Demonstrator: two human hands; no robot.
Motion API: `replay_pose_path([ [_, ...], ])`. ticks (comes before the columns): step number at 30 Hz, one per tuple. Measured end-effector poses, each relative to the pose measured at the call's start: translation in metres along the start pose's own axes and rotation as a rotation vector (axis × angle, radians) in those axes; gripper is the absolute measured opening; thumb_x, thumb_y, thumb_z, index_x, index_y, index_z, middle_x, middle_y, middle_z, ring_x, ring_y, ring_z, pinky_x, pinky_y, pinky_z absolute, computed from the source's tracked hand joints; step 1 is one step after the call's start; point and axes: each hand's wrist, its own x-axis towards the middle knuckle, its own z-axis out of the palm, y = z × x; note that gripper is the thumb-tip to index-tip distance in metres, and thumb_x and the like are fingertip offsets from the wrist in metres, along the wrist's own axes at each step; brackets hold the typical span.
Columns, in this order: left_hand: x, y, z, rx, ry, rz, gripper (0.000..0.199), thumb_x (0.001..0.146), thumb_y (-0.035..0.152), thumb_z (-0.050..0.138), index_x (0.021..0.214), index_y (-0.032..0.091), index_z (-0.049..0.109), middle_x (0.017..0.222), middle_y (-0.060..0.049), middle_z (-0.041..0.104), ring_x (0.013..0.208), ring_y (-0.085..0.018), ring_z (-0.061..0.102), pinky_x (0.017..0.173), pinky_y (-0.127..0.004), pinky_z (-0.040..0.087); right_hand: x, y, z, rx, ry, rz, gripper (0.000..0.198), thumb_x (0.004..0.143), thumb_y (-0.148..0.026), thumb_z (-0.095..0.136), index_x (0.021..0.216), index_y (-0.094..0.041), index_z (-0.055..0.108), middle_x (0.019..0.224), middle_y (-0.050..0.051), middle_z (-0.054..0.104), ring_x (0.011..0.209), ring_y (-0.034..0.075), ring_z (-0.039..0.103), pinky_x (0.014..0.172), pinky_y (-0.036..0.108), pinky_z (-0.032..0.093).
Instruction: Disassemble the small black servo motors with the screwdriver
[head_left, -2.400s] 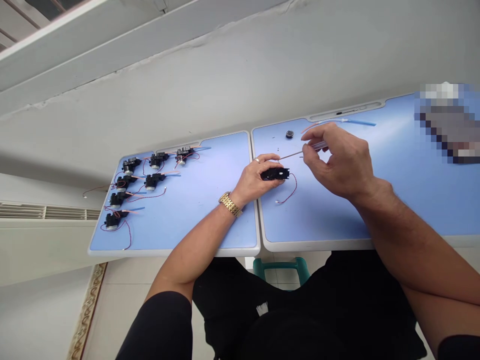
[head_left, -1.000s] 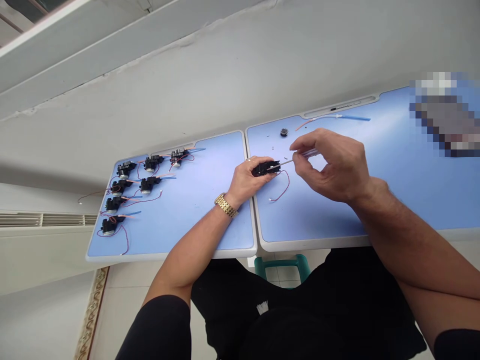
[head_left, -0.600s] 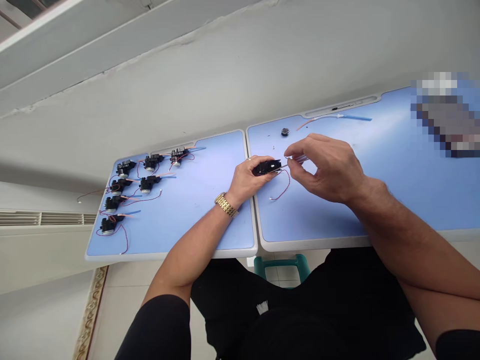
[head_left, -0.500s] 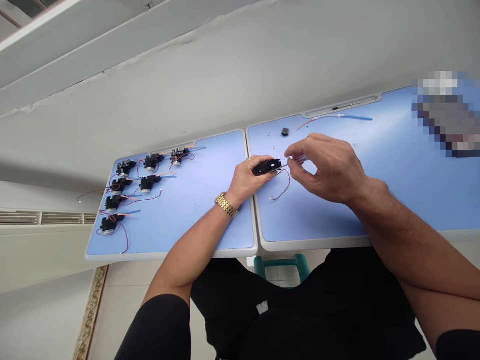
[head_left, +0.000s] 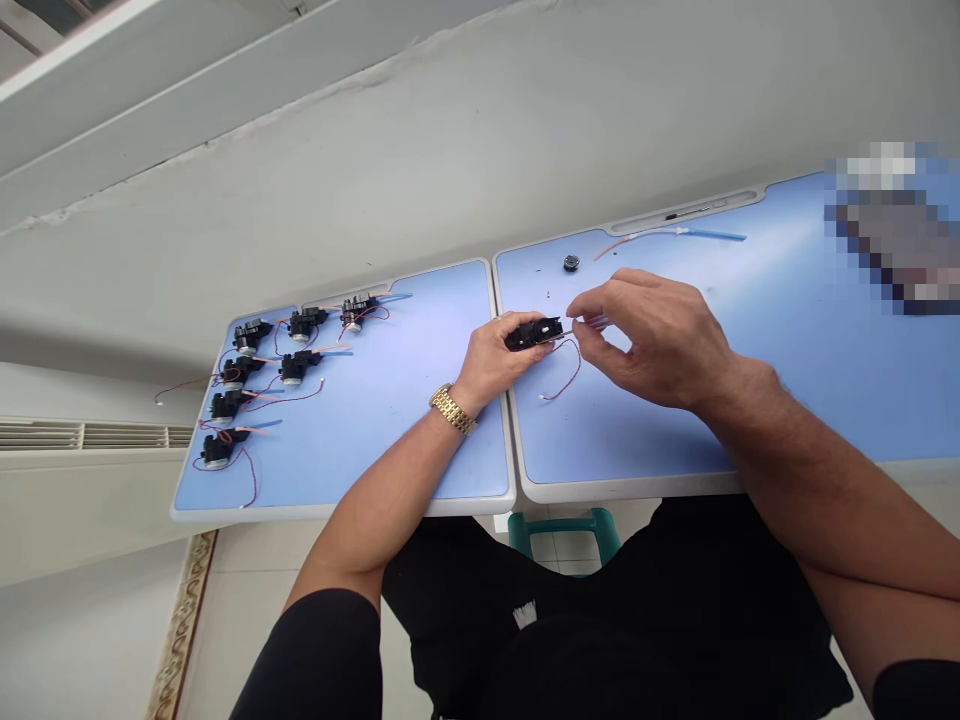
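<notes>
My left hand (head_left: 496,358) is closed around a small black plastic mechanism (head_left: 534,333), held just above the table near the seam. A thin dark red wire (head_left: 576,372) with a white plug hangs below it onto the blue surface. Between the thumb and fingers of my right hand (head_left: 645,335) is a slim screwdriver (head_left: 598,321) with a clear handle. Its thin shaft points left and meets the right end of the black mechanism; the exact contact spot is too small to make out.
Several similar black mechanisms (head_left: 300,366) with wires and blue and orange tubes lie on the left table (head_left: 420,420). Beyond my hands are a small round black part (head_left: 571,263), a blue-and-orange tube (head_left: 712,235) and a pen (head_left: 686,213) in the groove. A blurred object lies far right.
My right hand and the screwdriver have shifted very slightly left, toward the black mechanism. My left hand stays where it was.
</notes>
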Motion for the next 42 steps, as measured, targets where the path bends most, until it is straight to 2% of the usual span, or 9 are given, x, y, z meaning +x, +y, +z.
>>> replay_pose_path([
  [6,0.001,0.002,0.000,0.087,-0.019,0.032,0.028,0.095,0.029,0.097,0.122,0.024,0.087,0.118,-0.007,0.090,0.109,-0.022,0.084,0.103,-0.040,0.067,-0.001,-0.004,-0.006,-0.033,-0.126,0.030,0.021,0.120,-0.027,0.056,0.107,-0.024,0.072,0.081,0.002,0.074,0.073,0.021,0.066,0.066,0.036,0.046],
  [9,0.001,0.004,0.000,0.119,-0.027,0.032,0.027,0.096,0.029,0.097,0.121,0.024,0.088,0.117,-0.006,0.090,0.107,-0.022,0.084,0.101,-0.039,0.068,0.000,-0.007,-0.006,-0.042,-0.142,0.008,0.025,0.121,-0.021,0.051,0.102,-0.024,0.068,0.080,0.002,0.070,0.072,0.020,0.061,0.069,0.035,0.047],
  [16,0.001,0.005,0.000,0.087,-0.031,0.034,0.026,0.095,0.027,0.096,0.119,0.023,0.088,0.114,-0.005,0.090,0.105,-0.021,0.083,0.099,-0.037,0.066,0.001,-0.011,-0.006,-0.016,-0.141,-0.018,0.019,0.114,-0.011,0.053,0.106,-0.025,0.063,0.084,0.001,0.063,0.080,0.022,0.057,0.078,0.036,0.049],
  [20,0.002,0.005,-0.001,0.059,-0.031,0.010,0.026,0.094,0.028,0.097,0.119,0.023,0.088,0.116,-0.006,0.090,0.107,-0.021,0.083,0.100,-0.037,0.066,0.001,-0.008,-0.009,-0.028,-0.179,-0.051,0.019,0.113,-0.011,0.053,0.105,-0.024,0.064,0.084,0.003,0.066,0.081,0.023,0.059,0.078,0.038,0.050],
  [25,0.001,0.003,-0.001,0.039,-0.034,0.006,0.028,0.094,0.030,0.097,0.120,0.024,0.088,0.120,-0.007,0.090,0.110,-0.023,0.083,0.105,-0.041,0.066,-0.001,-0.008,-0.009,-0.017,-0.165,0.077,0.022,0.121,-0.030,0.054,0.103,-0.025,0.066,0.081,0.003,0.070,0.074,0.022,0.061,0.069,0.037,0.046],
  [33,0.002,0.003,-0.001,0.075,-0.027,0.007,0.029,0.094,0.033,0.098,0.120,0.025,0.088,0.118,-0.006,0.090,0.108,-0.023,0.084,0.104,-0.042,0.068,-0.001,-0.013,-0.006,0.074,-0.122,0.101,0.016,0.111,-0.020,0.054,0.120,-0.027,0.066,0.096,0.006,0.075,0.089,0.028,0.070,0.079,0.043,0.056],
  [36,0.002,0.004,-0.001,0.069,-0.040,0.008,0.027,0.095,0.032,0.097,0.120,0.024,0.088,0.119,-0.007,0.090,0.109,-0.023,0.084,0.103,-0.040,0.067,-0.001,-0.013,-0.007,0.071,-0.129,0.135,0.006,0.115,-0.029,0.059,0.113,-0.027,0.065,0.087,0.003,0.073,0.078,0.025,0.067,0.074,0.040,0.054],
  [38,0.002,0.004,-0.001,0.064,-0.040,0.002,0.028,0.095,0.033,0.097,0.120,0.024,0.088,0.119,-0.007,0.090,0.109,-0.023,0.084,0.103,-0.040,0.067,-0.001,-0.013,-0.008,0.069,-0.144,0.146,0.013,0.118,-0.031,0.058,0.106,-0.028,0.063,0.080,0.001,0.070,0.070,0.023,0.061,0.070,0.039,0.052],
  [42,0.002,0.003,-0.001,0.049,-0.031,-0.012,0.029,0.093,0.030,0.098,0.120,0.024,0.088,0.120,-0.007,0.090,0.111,-0.023,0.084,0.107,-0.041,0.066,0.000,-0.012,-0.009,0.083,-0.140,0.124,0.013,0.114,-0.022,0.054,0.113,-0.028,0.065,0.092,0.004,0.075,0.081,0.026,0.069,0.077,0.042,0.056],
])
